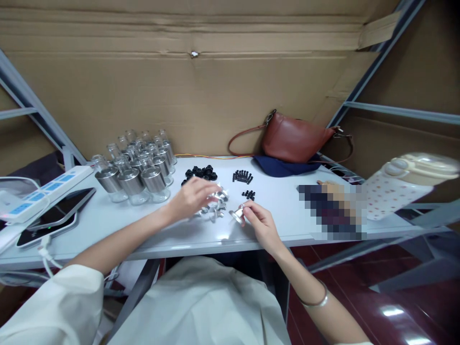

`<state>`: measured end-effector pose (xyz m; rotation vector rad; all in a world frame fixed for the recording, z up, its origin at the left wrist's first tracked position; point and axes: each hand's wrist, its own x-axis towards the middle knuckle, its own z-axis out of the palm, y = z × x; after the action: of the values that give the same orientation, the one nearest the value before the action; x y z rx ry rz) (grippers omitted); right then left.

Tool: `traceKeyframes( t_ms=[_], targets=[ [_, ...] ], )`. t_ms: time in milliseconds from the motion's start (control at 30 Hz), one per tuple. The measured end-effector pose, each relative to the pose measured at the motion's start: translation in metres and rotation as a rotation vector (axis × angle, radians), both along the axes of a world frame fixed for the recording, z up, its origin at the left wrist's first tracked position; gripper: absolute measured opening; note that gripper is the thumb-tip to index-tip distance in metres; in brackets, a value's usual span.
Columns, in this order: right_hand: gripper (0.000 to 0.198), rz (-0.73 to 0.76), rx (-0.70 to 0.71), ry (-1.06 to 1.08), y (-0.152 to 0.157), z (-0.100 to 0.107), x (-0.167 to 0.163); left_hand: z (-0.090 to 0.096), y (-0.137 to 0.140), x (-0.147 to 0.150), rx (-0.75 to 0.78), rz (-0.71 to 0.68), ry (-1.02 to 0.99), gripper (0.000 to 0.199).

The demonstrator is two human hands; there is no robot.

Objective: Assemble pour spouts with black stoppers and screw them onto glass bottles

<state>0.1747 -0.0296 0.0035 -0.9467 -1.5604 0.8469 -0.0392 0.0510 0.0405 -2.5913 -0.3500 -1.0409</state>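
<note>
My right fingers (251, 214) pinch a silver piece (236, 216) over the bench (194, 237), just beside the loose silver parts (214, 211). My left fingers (205, 190) curl half-open above those parts; whether they grip one, I cannot tell. I judge the step in hand to be picking through single pieces. The next move seems to call for a light, narrow pinch, clear of the black caps (206, 172) just beyond my left fingers.

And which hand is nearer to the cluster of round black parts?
Left. The left hand is just on the near side of the round black parts; the right hand is farther off, to their right and closer to the person, holding a silver piece.
</note>
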Motion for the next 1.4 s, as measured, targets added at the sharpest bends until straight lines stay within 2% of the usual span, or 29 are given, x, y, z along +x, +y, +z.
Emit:
traceKeyframes(
  t_ms=[67, 133, 233, 367, 633, 900, 1100, 1167, 1233, 1300, 1400],
  targets=[
    [0.04, -0.012, -0.038, 0.068, 0.006, -0.004, 0.001, 0.015, 0.02, -0.005, -0.052, 0.269, 0.029, 0.023],
    [0.04, -0.011, -0.084, 0.116, 0.011, -0.008, 0.003, 0.029, 0.039, -0.007, -0.119, 0.49, 0.153, 0.024],
    [0.04, 0.018, -0.123, 0.147, 0.014, -0.013, 0.003, 0.041, 0.058, -0.002, -0.217, 0.665, 0.382, 0.023],
    [0.04, 0.059, -0.143, 0.155, 0.013, -0.014, 0.002, 0.041, 0.068, 0.01, -0.265, 0.766, 0.519, 0.023],
    [0.04, 0.1, -0.161, 0.165, 0.013, -0.012, 0.002, 0.031, 0.08, 0.018, -0.317, 0.836, 0.523, 0.021],
    [0.041, 0.095, -0.178, 0.18, 0.013, -0.012, 0.001, 0.024, 0.086, 0.016, -0.33, 0.807, 0.474, 0.022],
    [0.038, 0.058, -0.163, 0.263, 0.015, -0.015, 0.001, 0.033, 0.059, 0.018, -0.363, 0.721, 0.357, 0.021],
    [0.036, 0.012, -0.144, 0.299, 0.015, -0.016, 0.002, 0.033, 0.041, 0.019, -0.455, 0.587, 0.247, 0.015],
    [0.033, -0.046, -0.122, 0.335, 0.015, -0.017, 0.003, 0.028, 0.021, 0.018, -0.574, 0.384, 0.069, 0.009],
    [0.031, -0.105, -0.093, 0.381, 0.015, -0.018, 0.003, 0.017, 0.001, 0.018, -0.644, 0.204, -0.112, 0.008],
    [0.026, -0.151, -0.075, 0.439, 0.016, -0.019, 0.004, -0.006, -0.021, 0.018, -0.688, 0.048, -0.302, 0.008]
  ],
)
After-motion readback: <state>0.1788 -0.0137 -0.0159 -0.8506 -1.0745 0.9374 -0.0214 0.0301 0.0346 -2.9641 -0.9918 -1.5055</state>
